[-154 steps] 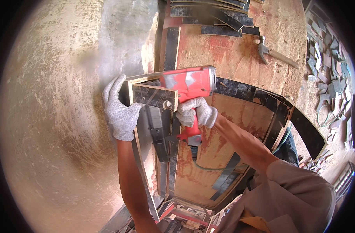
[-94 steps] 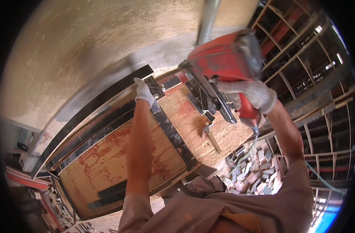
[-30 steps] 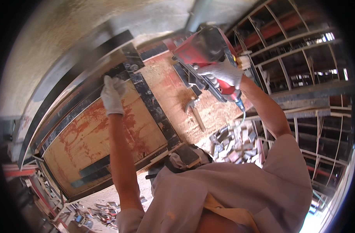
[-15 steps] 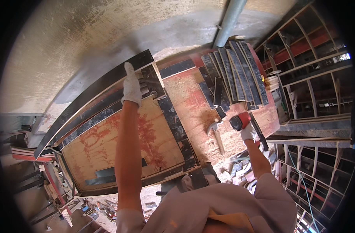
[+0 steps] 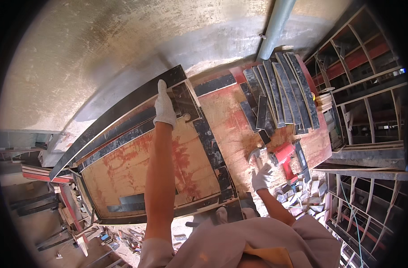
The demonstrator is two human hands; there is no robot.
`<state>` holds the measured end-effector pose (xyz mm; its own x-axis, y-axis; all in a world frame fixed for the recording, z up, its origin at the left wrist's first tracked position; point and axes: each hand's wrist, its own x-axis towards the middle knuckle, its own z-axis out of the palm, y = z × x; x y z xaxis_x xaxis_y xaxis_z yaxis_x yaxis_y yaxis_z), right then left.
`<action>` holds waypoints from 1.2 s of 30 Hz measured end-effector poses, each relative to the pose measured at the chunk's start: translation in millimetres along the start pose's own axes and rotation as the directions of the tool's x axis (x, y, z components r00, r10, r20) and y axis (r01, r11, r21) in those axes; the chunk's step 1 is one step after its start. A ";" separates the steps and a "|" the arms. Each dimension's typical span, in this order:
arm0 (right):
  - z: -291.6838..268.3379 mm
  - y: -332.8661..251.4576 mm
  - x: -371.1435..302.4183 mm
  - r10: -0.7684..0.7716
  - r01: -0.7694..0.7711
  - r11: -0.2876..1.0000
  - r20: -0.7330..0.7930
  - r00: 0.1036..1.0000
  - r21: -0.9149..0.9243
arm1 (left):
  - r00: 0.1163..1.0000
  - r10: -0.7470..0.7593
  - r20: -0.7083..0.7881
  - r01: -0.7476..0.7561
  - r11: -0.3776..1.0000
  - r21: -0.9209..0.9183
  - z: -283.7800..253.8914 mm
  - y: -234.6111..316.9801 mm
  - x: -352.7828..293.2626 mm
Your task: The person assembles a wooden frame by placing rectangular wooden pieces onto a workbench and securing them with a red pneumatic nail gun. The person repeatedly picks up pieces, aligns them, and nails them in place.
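My left hand (image 5: 165, 107), in a white glove, holds the long black-faced board (image 5: 123, 110) near its right end. One digit lies along the board's face; the other fingers are partly hidden. The board sits at the far edge of a wooden formwork panel (image 5: 119, 163) framed in black strips. Over the handle of a claw hammer (image 5: 256, 154) is my right hand (image 5: 261, 177), also gloved, its fingers apart and slightly blurred. Right of it, a red nail gun (image 5: 284, 154) with a black magazine lies on the plywood, out of my grip.
Several dark curved strips (image 5: 282, 91) are stacked at the far right of the plywood top (image 5: 221, 111). A grey pipe (image 5: 277, 29) stands against the wall. Framed panels (image 5: 369, 80) lean on the right. Wood offcuts (image 5: 308, 196) litter the ground below.
My right hand has let go of the nail gun, which now lies on the plywood, and has moved left to the hammer. My left hand stays at the board; the view has shifted slightly.
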<state>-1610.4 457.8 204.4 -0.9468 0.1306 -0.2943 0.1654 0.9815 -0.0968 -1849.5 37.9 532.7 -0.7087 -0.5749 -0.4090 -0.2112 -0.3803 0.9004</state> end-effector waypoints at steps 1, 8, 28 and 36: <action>-75.4 -23.8 -9.5 -0.055 -0.047 0.945 0.300 0.952 0.324 | 1.000 0.010 -0.003 -0.010 1.000 0.022 -15.4 -7.2 3.3; 7.4 7.4 67.2 -0.157 0.243 0.941 0.332 0.930 -0.236 | 0.997 0.026 0.075 -0.035 0.992 0.119 -4.5 -2.8 4.0; -460.2 -346.9 141.8 -0.853 0.858 0.508 -0.093 0.513 0.072 | 0.984 0.143 -0.104 -0.113 0.963 0.246 -3.8 -12.5 15.3; -468.2 -344.9 138.5 -0.834 0.813 0.544 0.030 0.551 0.208 | 0.991 0.082 -0.104 -0.049 0.956 0.291 -3.9 -6.8 8.4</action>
<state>-1927.9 203.0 642.2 -0.6511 -0.7510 -0.1095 -0.6222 0.6108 -0.4896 -1851.4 32.8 522.5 -0.6499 -0.6765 -0.3465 -0.3628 -0.1245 0.9235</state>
